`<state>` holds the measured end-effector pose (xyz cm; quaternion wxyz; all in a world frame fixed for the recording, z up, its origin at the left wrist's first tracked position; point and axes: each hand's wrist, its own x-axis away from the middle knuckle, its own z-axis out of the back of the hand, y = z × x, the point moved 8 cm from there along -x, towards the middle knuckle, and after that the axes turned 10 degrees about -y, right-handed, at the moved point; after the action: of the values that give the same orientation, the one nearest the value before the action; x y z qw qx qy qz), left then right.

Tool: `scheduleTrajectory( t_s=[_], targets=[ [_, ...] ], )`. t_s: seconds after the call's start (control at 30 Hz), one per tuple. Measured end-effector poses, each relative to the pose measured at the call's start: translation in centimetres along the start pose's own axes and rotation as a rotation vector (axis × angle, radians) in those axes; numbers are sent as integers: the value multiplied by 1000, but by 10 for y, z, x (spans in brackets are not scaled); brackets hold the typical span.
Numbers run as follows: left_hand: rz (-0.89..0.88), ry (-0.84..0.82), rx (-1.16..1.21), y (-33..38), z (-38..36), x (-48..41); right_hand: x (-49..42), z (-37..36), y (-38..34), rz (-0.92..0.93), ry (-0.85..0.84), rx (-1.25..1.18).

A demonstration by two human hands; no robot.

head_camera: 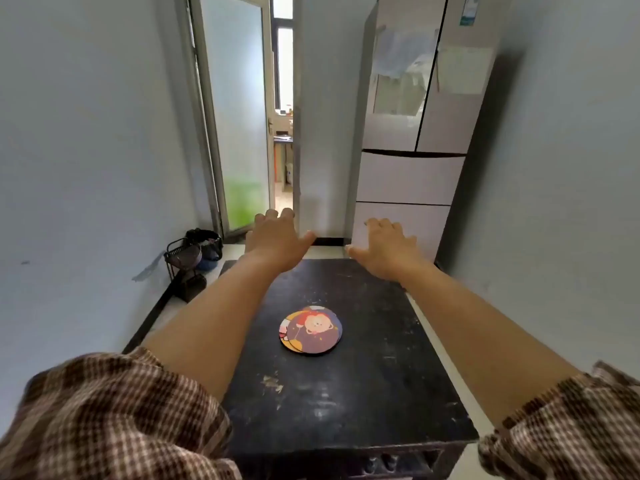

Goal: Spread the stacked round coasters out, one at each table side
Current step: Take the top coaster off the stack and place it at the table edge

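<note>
One stack of coasters (310,330) sits mid-counter (363,393), slightly fanned, untouched. Both hands hover past the far edge, empty, fingers (273,216) loosely spread, palms down. Stack lies back toward the body from both, between the forearms. Left hand (275,239) and right hand (389,249) look about equally near; either must draw back to reach it.

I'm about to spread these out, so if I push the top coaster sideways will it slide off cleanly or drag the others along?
The stack of coasters is already fanned unevenly, so the discs probably shift easily. The top coaster looks thin, flat and stiff; it should slide rather than roll or tip. The scuffed black table may grip the bottom one.
</note>
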<state>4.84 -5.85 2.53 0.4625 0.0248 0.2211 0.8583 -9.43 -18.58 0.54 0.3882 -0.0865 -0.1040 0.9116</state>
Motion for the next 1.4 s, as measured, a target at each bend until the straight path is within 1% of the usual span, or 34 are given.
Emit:
scheduleTrajectory(
  t_s=[0.1, 0.2, 0.43, 0.5, 0.67, 0.87, 1.0, 1.17, 1.27, 1.33, 1.4],
  targets=[
    [70, -40, 13, -15, -32, -25, -29, -31, 10, 2, -59, 11],
    [121, -101, 8, -36, -71, -46, -53, -77, 23, -37, -150, -14],
    [173, -215, -11, -96, -158, -94, -106, -183, 53, -136, -319, -43],
    [186, -278, -3, -115, -190, -104, -117, -211, 61, -175, -365, -59],
    [229, -452, 20, -157, -271, -121, -132, -283, 79, -271, -512, -68],
    [270, -516, 32, -185, -338, -115, -133, -351, 95, -354, -671, -65],
    [326, -559, -29, -199, -368, -107, -137, -375, 100, -398, -659, -69],
    [394, -580, -30, -202, -391, -95, -137, -389, 104, -452, -574, -143],
    [483, -509, 84, -201, -391, -93, -136, -393, 109, -548, -486, -308],
    [528, -413, 161, -202, -386, -94, -137, -394, 113, -620, -443, -436],
    [536, -332, 249, -202, -380, -96, -137, -395, 117, -656, -422, -528]
  ],
)
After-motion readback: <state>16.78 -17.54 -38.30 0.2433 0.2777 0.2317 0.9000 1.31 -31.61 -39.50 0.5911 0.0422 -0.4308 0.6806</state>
